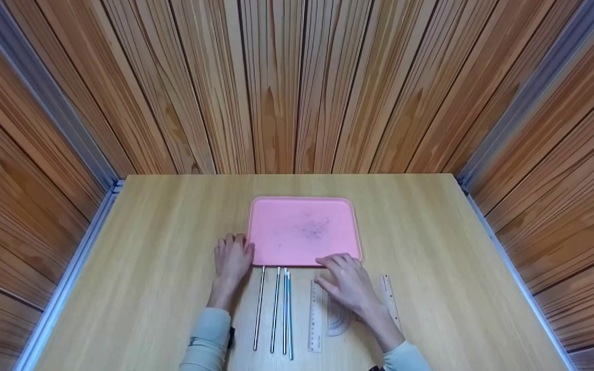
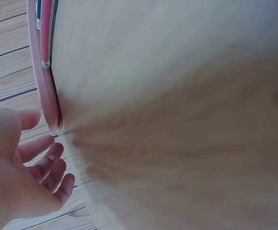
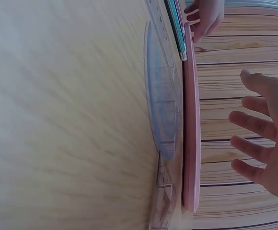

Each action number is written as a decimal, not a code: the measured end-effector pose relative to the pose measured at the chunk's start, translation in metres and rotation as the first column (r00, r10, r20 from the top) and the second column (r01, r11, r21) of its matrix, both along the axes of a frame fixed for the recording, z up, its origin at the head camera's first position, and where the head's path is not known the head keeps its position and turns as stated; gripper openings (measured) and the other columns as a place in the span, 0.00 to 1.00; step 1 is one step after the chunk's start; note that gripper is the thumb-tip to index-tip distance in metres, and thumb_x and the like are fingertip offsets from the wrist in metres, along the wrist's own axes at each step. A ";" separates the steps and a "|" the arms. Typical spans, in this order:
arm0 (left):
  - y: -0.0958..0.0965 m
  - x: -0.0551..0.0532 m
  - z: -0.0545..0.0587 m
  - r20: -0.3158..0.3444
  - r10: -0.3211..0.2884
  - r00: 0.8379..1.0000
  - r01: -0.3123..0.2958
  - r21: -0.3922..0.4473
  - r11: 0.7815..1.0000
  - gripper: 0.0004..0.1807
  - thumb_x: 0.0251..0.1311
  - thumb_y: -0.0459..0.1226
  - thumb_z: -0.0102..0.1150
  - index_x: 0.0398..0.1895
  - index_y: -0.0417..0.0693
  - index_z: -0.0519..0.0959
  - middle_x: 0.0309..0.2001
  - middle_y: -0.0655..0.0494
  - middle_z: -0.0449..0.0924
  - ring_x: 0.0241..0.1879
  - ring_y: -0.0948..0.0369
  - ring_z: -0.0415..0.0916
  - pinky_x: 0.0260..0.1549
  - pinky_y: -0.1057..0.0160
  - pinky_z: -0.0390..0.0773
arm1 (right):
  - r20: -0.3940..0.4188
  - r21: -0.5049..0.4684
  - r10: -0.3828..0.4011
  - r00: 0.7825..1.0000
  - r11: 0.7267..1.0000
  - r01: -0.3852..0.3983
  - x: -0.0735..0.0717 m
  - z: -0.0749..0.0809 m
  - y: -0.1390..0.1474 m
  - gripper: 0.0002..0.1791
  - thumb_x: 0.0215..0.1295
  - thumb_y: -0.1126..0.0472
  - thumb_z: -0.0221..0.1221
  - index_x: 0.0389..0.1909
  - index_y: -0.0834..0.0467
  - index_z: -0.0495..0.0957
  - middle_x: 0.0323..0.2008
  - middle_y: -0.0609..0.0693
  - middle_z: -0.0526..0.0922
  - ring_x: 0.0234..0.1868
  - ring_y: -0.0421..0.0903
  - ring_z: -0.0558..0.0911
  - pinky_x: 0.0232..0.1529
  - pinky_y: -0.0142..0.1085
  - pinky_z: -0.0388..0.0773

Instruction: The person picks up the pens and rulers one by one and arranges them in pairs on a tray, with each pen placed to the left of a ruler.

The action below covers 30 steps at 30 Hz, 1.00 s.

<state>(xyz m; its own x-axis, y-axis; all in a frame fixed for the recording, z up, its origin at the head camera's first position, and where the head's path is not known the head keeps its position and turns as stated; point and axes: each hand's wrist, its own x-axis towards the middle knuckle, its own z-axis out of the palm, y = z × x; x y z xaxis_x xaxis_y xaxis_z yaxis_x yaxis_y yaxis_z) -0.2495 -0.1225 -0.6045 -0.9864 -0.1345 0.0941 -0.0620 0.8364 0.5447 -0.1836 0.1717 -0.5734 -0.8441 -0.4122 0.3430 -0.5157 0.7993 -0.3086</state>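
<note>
A pink rectangular tray [image 1: 302, 226] lies on the table, with thin dark marks on its surface. My left hand [image 1: 232, 257] is beside its left front corner, fingers loosely bent; in the left wrist view the index finger is close to the tray corner, and contact is unclear. My right hand [image 1: 349, 283] reaches over the tray's front right edge; the right wrist view shows its fingers spread and nothing held. Several pencils [image 1: 259, 309] lie lengthwise in front of the tray. Right of them are a clear ruler [image 1: 315, 319] and a clear protractor [image 1: 337, 322], partly hidden by my right hand.
A second clear ruler [image 1: 388, 293] lies slanted right of my right hand, partly covered by the wrist. The wooden table [image 1: 173, 216] meets wood-panelled walls [image 1: 276, 103] at the back and sides, with grey metal strips [image 1: 60, 304] along the side edges.
</note>
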 end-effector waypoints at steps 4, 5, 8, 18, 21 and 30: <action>-0.001 0.000 0.000 -0.016 -0.015 1.000 0.015 -0.006 1.000 0.20 0.68 0.43 0.57 0.55 0.38 0.79 0.47 0.40 0.79 0.44 0.45 0.73 0.43 0.49 0.71 | -0.004 0.008 0.016 1.000 1.000 -0.016 0.000 -0.001 -0.004 0.24 0.62 0.45 0.66 0.58 0.49 0.79 0.53 0.44 0.83 0.57 0.46 0.77 0.59 0.47 0.73; -0.001 0.001 0.000 -0.025 -0.018 1.000 0.017 -0.009 1.000 0.20 0.68 0.42 0.57 0.55 0.38 0.79 0.47 0.39 0.80 0.44 0.44 0.74 0.43 0.49 0.72 | -0.004 0.009 0.020 1.000 1.000 -0.020 0.000 -0.001 -0.004 0.24 0.62 0.45 0.65 0.58 0.49 0.79 0.53 0.44 0.83 0.57 0.46 0.77 0.59 0.47 0.73; -0.002 0.001 -0.001 -0.037 -0.024 0.999 0.024 -0.012 1.000 0.18 0.68 0.40 0.58 0.55 0.37 0.79 0.47 0.39 0.81 0.45 0.44 0.76 0.43 0.47 0.74 | 0.001 0.005 0.028 1.000 1.000 -0.028 0.001 -0.002 -0.006 0.24 0.62 0.46 0.65 0.58 0.50 0.79 0.53 0.46 0.83 0.57 0.47 0.77 0.60 0.48 0.73; -0.001 0.001 -0.002 0.035 -0.040 0.999 0.038 0.061 0.997 0.19 0.69 0.36 0.55 0.58 0.34 0.77 0.50 0.37 0.83 0.50 0.42 0.81 0.48 0.44 0.79 | 0.077 0.029 0.029 0.997 0.999 -0.031 0.004 -0.001 -0.013 0.24 0.65 0.44 0.62 0.60 0.49 0.78 0.57 0.47 0.82 0.61 0.48 0.75 0.64 0.49 0.70; 0.000 0.001 -0.002 0.056 -0.042 0.998 0.037 0.098 0.995 0.18 0.69 0.35 0.55 0.58 0.34 0.77 0.50 0.37 0.83 0.50 0.43 0.82 0.47 0.45 0.80 | 0.083 0.029 0.036 0.996 0.999 -0.039 0.004 -0.001 -0.016 0.24 0.65 0.45 0.63 0.59 0.49 0.78 0.57 0.47 0.82 0.61 0.49 0.76 0.63 0.50 0.70; 0.000 0.001 -0.001 0.082 -0.047 0.996 0.033 0.159 0.987 0.17 0.71 0.34 0.51 0.59 0.34 0.75 0.49 0.38 0.84 0.45 0.47 0.83 0.42 0.47 0.81 | 0.126 0.048 0.055 0.991 0.997 -0.061 0.006 0.001 -0.025 0.24 0.66 0.44 0.62 0.60 0.48 0.78 0.58 0.47 0.81 0.61 0.49 0.75 0.64 0.51 0.69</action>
<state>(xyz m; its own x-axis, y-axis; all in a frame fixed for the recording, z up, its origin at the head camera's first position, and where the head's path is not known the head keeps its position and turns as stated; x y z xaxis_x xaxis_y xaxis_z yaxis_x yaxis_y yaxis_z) -0.2488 -0.1224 -0.6056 -0.9948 -0.1012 -0.0097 -0.0820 0.7432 0.6641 -0.1780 0.1469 -0.5724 -0.8528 -0.4764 0.2137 -0.5221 0.7856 -0.3321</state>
